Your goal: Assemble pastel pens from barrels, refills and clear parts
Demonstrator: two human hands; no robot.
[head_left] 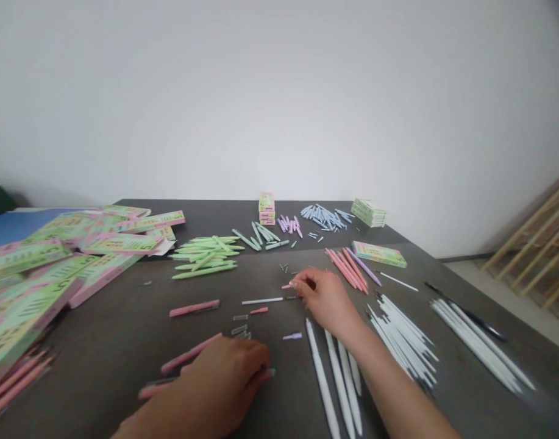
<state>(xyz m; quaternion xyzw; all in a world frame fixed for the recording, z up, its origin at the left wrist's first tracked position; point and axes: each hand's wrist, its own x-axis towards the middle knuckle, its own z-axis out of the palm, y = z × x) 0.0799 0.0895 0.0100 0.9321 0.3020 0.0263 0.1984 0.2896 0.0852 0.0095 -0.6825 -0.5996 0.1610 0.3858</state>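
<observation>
Near the frame's centre, the right hand [322, 299] pinches a small pink piece [286, 286] jutting left from its fingers; at lower centre, the left hand's [224, 378] curled fingers grip a clear-ended part [272, 372], protruding rightward.

Lit softly and evenly from outside the view. Glows palest low on the middle of the wall [279, 152], dims toward the upper right corner, sinks to dull dark grey on the table [119, 317]. Falls brighter on the right hand [322, 297] than on the left hand [227, 375]. Looks hazy, too blurred to read print on the near boxes [30, 305]. Stretches toward both sides.
</observation>
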